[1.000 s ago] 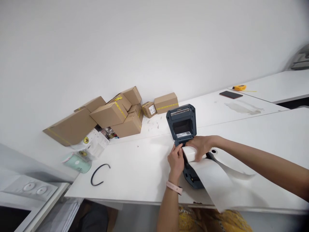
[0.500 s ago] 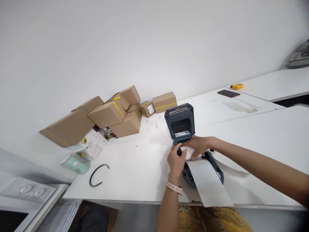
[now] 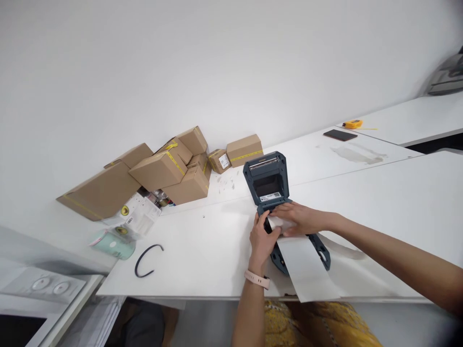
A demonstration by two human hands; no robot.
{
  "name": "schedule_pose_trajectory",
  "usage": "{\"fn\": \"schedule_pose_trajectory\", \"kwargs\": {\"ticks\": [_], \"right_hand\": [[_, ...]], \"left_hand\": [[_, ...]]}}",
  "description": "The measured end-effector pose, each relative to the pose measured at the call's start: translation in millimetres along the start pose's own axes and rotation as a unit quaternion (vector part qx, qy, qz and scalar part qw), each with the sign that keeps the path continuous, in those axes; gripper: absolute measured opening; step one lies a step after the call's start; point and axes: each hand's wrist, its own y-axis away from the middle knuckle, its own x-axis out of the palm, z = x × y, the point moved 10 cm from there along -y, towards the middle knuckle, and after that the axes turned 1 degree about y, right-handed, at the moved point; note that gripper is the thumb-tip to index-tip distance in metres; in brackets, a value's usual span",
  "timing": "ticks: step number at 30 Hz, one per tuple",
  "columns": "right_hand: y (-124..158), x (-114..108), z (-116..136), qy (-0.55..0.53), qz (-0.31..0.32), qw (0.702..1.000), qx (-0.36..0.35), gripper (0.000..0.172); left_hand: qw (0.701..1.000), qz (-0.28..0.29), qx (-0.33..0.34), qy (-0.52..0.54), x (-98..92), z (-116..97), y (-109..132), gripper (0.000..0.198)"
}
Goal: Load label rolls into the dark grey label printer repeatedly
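A dark blue-grey label printer point(image 3: 266, 179) stands on the white table with its lid raised. Inside it lies a white paper roll point(image 3: 278, 223), and a wide strip of paper point(image 3: 307, 270) runs from it over the table's front edge. My left hand point(image 3: 262, 238), below a pink wristband, grips the roll's left end with thumb and fingers. My right hand point(image 3: 302, 219) lies across the top and right of the roll, fingers pointing left, partly hiding it. Behind my right forearm another curled paper strip point(image 3: 343, 248) shows.
Cardboard boxes point(image 3: 159, 169) are piled against the wall at the left, beside plastic packets and a mint green cylinder point(image 3: 115, 244). A black curved band point(image 3: 139, 262) lies front left. A phone point(image 3: 340, 135) and yellow tape measure point(image 3: 352, 124) lie back right.
My right hand has shifted over the roll, its fingers now flatter and its forearm reaching further across the printer's right side. The whole view has moved slightly.
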Motion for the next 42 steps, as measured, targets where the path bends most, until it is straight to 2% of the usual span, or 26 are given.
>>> {"fn": "schedule_pose_trajectory", "kwargs": {"ticks": [2, 3, 5, 8, 9, 10, 12, 14, 16, 20, 22, 23, 25, 28, 29, 31, 34, 37, 40, 42], "right_hand": [[16, -3, 15, -0.015, -0.025, 0.999, -0.029, 0.051], [25, -2, 23, -0.022, -0.029, 0.999, -0.037, 0.046], [41, 0, 35, -0.031, -0.041, 0.998, -0.046, 0.041], [64, 6, 46, -0.024, -0.065, 0.997, -0.04, 0.038], [70, 9, 47, -0.022, -0.075, 0.996, -0.035, 0.038], [76, 12, 47, -0.02, -0.086, 0.996, -0.029, 0.038], [85, 18, 46, -0.013, -0.105, 0.994, -0.019, 0.038], [92, 24, 45, -0.009, -0.12, 0.993, -0.017, 0.037], [96, 29, 45, -0.011, -0.132, 0.991, -0.016, 0.037], [100, 30, 44, -0.025, -0.138, 0.99, -0.009, 0.036], [97, 17, 41, -0.041, -0.15, 0.988, -0.006, 0.036], [95, 4, 37, -0.054, -0.171, 0.984, -0.003, 0.037], [87, -35, 24, -0.08, -0.252, 0.964, 0.015, 0.04], [67, -103, -2, -0.083, -0.392, 0.913, 0.072, 0.047], [56, -121, -11, -0.087, -0.418, 0.899, 0.094, 0.049], [26, -146, -25, -0.116, -0.43, 0.888, 0.114, 0.048], [-8, -166, -41, -0.188, -0.449, 0.863, 0.137, 0.043], [-15, -174, -46, -0.234, -0.489, 0.827, 0.147, 0.039], [-5, -171, -32, -0.215, -0.485, 0.837, 0.134, 0.033], [11, -160, -17, -0.21, -0.466, 0.851, 0.119, 0.031]], "left_hand": [[0.999, 0.003, -0.004, 0.048, -0.7, 0, 12, 0.063], [0.997, -0.013, -0.01, 0.074, -3.7, 2, 22, 0.065], [0.989, -0.083, -0.029, 0.118, -14.3, 11, 49, 0.063], [0.961, -0.218, -0.079, 0.15, -28.7, 34, 110, 0.052], [0.953, -0.241, -0.105, 0.152, -27.9, 43, 130, 0.051], [0.954, -0.222, -0.123, 0.16, -19.4, 48, 144, 0.053], [0.96, -0.143, -0.155, 0.187, 5.3, 54, 161, 0.06], [0.956, -0.058, -0.185, 0.22, 30.6, 54, 168, 0.067], [0.946, 0.0, -0.211, 0.248, 49.7, 53, 168, 0.073], [0.934, 0.033, -0.225, 0.274, 66.8, 50, 162, 0.078], [0.933, 0.03, -0.228, 0.277, 68.7, 51, 161, 0.079], [0.932, 0.027, -0.231, 0.277, 68.5, 52, 162, 0.079], [0.932, 0.02, -0.237, 0.274, 65.8, 53, 163, 0.079], [0.932, 0.02, -0.24, 0.27, 61.4, 50, 164, 0.081], [0.932, 0.022, -0.239, 0.27, 60.6, 49, 164, 0.081], [0.934, 0.021, -0.236, 0.268, 59.3, 47, 164, 0.081], [0.935, 0.014, -0.24, 0.262, 59.0, 49, 164, 0.081], [0.931, 0.009, -0.248, 0.268, 60.4, 51, 165, 0.08], [0.929, 0.004, -0.246, 0.276, 59.7, 51, 165, 0.079], [0.93, 0.007, -0.242, 0.277, 59.4, 51, 165, 0.078]]}}
